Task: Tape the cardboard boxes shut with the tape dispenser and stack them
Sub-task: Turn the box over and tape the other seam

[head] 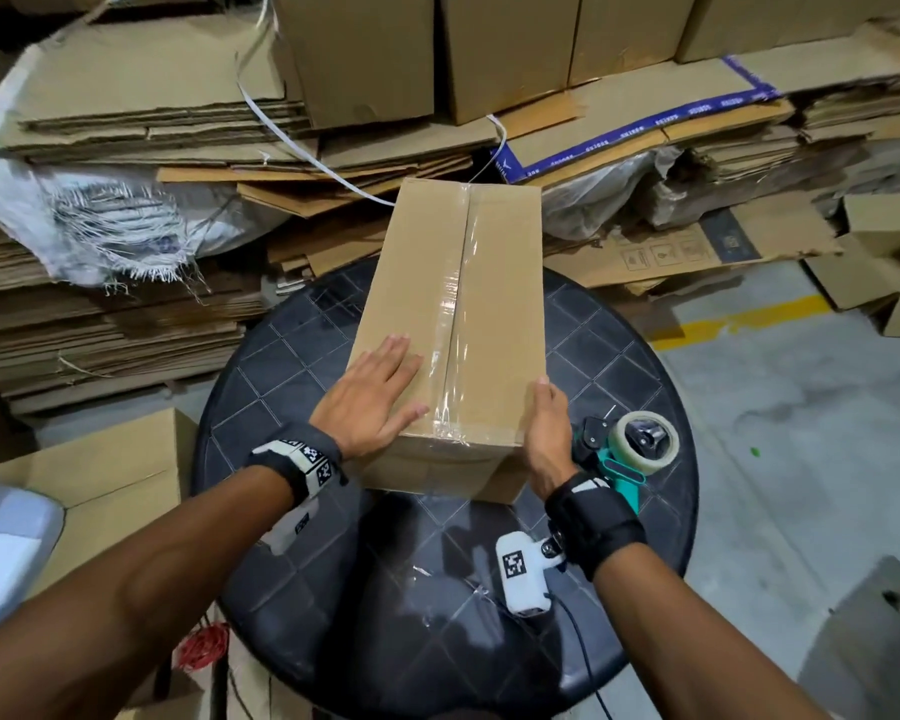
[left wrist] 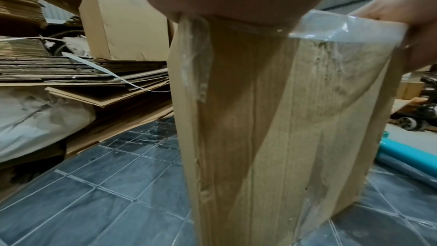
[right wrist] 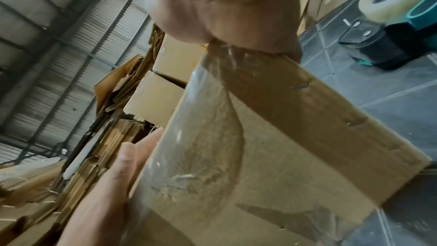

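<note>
Lying taped (clear strip) box (head: 453, 324)

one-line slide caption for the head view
Both hands, left and right, steady a clear-taped brown cardboard box beside a teal tape dispenser.

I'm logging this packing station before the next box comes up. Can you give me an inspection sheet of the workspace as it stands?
Surface: round dark table, tile-patterned.
Job's things: cardboard box on the table, clear tape along its top seam; tape dispenser lying beside it, unheld.
Clutter: red bundle by the table's edge.
Grippers: left hand flat on the box top; right hand holds its near right corner.
Cables: black cable from the wrist camera.
Surroundings: flattened cardboard stacks, white sack, concrete floor.
</note>
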The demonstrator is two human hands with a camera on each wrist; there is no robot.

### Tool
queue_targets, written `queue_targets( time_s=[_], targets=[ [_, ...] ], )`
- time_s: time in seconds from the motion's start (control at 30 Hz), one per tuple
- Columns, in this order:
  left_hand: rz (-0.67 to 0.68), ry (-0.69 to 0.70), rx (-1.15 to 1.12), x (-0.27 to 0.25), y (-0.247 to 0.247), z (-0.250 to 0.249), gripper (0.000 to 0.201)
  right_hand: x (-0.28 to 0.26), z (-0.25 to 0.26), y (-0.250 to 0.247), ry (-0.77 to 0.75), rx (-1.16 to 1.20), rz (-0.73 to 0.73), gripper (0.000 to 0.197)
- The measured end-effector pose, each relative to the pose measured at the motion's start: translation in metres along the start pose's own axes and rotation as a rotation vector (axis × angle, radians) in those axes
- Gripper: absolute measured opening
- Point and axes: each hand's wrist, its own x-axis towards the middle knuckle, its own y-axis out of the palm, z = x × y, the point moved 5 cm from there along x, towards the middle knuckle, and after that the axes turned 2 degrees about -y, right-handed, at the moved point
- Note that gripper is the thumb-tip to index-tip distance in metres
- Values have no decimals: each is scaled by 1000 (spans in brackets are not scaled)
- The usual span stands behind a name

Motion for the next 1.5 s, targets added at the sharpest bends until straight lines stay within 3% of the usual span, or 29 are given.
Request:
queue_targets(
  time_s=[0.1, 0.17, 0.3, 0.37, 0.43, 0.57, 0.77, 0.9, 1.0, 1.1, 1.17, 1.27, 1.43, 1.5],
  targets=[
    [-1, 45, 13, -2, 0, -3, 88, -6, 6, -4, -105, -111, -30, 60],
    [8, 107, 56, -5, 0, -6, 89, -11, 15, -3, -330, -370, -22, 65],
    [25, 197, 203, -8, 2, -14, 92, -20, 25, 9, -901, -1052, 211, 83],
    [22, 200, 230, -8, 3, -15, 95, -21, 25, 17, -1032, -1245, 384, 89],
    [41, 199, 234, -7, 6, -14, 99, -16, 21, 20, -1024, -1358, 502, 89],
    [84, 202, 257, -6, 9, -11, 109, -25, 26, 20, -1024, -1443, 578, 96],
    [49, 241, 194, -9, 3, -12, 93, -28, 25, 24, -959, -1435, 516, 83],
    [24, 237, 189, -9, 7, -10, 89, -24, 24, 22, -1002, -1459, 501, 88],
    [11, 147, 129, -9, 7, -6, 88, -25, 29, 22, -883, -1415, 401, 90],
    [-8, -24, 73, -8, 5, 1, 75, -34, 31, 31, -615, -1377, 138, 80],
    [1, -64, 88, -7, 5, 2, 70, -47, 33, 43, -542, -1352, -6, 72],
    [43, -88, 111, -6, 6, 2, 71, -54, 33, 38, -534, -1325, -27, 66],
    [95, -109, 153, -2, 8, 1, 72, -37, 14, -32, -341, -1189, -136, 65],
    [105, -113, 147, -1, 8, 1, 72, -41, 17, -22, -317, -1162, -170, 68]
  ],
)
